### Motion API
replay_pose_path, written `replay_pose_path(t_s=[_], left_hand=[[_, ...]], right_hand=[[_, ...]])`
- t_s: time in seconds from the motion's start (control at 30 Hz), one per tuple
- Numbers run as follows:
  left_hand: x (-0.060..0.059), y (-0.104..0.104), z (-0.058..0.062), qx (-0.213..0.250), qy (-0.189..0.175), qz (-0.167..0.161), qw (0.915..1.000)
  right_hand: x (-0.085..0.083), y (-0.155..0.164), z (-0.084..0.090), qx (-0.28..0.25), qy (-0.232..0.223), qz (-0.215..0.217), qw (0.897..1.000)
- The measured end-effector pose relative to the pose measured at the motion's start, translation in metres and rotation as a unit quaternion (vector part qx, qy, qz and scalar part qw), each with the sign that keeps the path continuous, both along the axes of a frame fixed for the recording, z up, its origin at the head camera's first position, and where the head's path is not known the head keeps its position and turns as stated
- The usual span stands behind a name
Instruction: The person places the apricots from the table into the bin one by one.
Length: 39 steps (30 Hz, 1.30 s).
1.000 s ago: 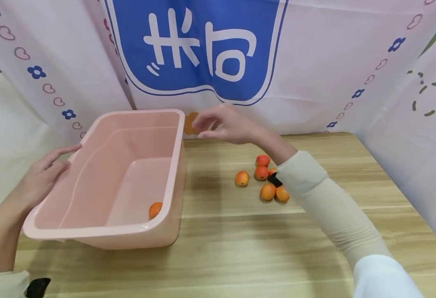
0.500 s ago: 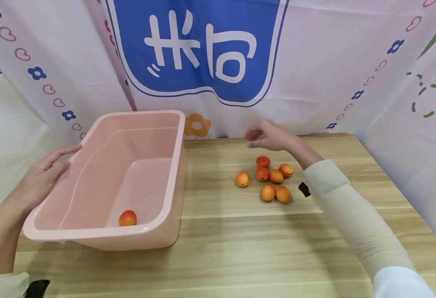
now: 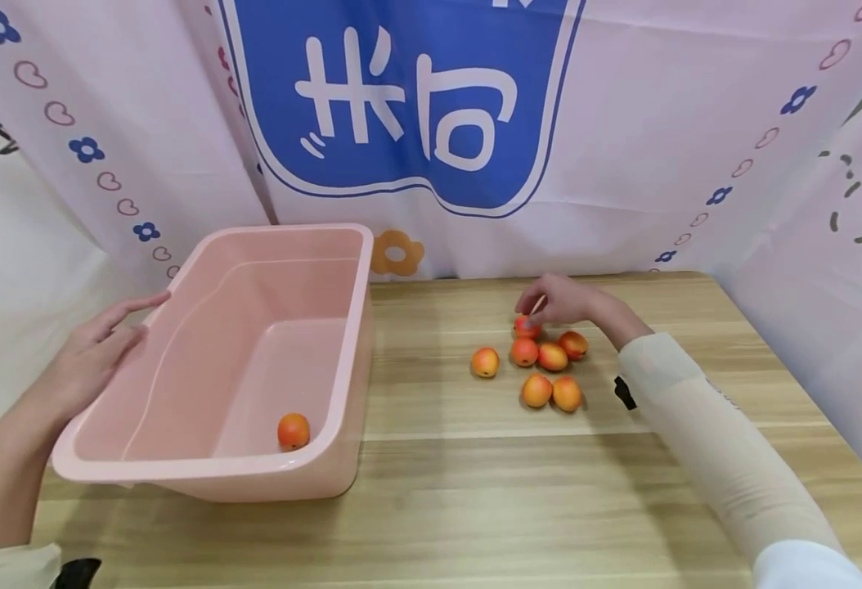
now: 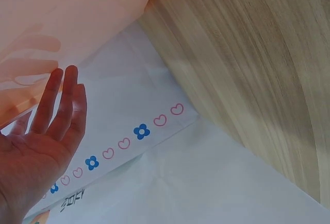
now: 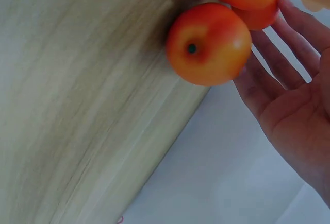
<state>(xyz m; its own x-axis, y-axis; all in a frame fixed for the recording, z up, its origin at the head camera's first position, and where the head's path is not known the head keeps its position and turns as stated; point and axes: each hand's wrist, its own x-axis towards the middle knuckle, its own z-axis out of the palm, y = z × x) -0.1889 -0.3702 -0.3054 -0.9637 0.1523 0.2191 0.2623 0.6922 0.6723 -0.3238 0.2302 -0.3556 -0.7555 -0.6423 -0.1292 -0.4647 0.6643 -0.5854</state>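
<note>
My left hand (image 3: 92, 356) rests at the left rim of a pink plastic basin (image 3: 358, 327). In the left wrist view its fingers (image 4: 64, 108) are fairly straight beside the basin wall (image 4: 103, 7). One small orange-red fruit (image 3: 294, 431) lies on the basin floor near the front right corner. To the right, my right hand (image 3: 567, 300) reaches down over the rearmost red fruit (image 3: 525, 328) in a loose group, pinching it between thumb and fingers. The right wrist view shows that hand (image 5: 294, 98) behind the fruit, with a yellow-red fruit (image 5: 209, 44) closer to the camera.
Several more fruits lie on the wooden table (image 3: 460, 491): a single one (image 3: 485, 362) left of the group and a touching pair (image 3: 552, 393) in front. A printed white cloth (image 3: 622, 164) hangs along the table's back edge and both sides.
My right hand has moved from beside the basin's right rim to the right and down onto the rearmost fruit. The fruit inside the basin rolled left, then back right. My left hand stays put.
</note>
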Motion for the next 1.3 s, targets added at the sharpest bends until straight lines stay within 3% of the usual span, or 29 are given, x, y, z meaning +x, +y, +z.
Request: replay_pose_path(t_s=[0.2, 0.53, 1.0, 1.3], left_hand=[[0.0, 0.0, 0.001, 0.005, -0.004, -0.001, 1.0], [0.001, 0.002, 0.003, 0.002, -0.014, 0.008, 0.9999], [-0.001, 0.002, 0.001, 0.004, -0.011, 0.006, 0.9999], [0.0, 0.005, 0.002, 0.003, -0.01, 0.007, 0.9999]], right_hand=[[-0.001, 0.0, -0.005, 0.026, -0.002, -0.013, 1.0], [-0.003, -0.002, -0.005, 0.022, -0.009, -0.022, 0.999], [0.001, -0.002, 0.001, -0.039, -0.016, -0.025, 0.999], [0.001, -0.01, 0.014, -0.072, -0.022, -0.036, 0.997]])
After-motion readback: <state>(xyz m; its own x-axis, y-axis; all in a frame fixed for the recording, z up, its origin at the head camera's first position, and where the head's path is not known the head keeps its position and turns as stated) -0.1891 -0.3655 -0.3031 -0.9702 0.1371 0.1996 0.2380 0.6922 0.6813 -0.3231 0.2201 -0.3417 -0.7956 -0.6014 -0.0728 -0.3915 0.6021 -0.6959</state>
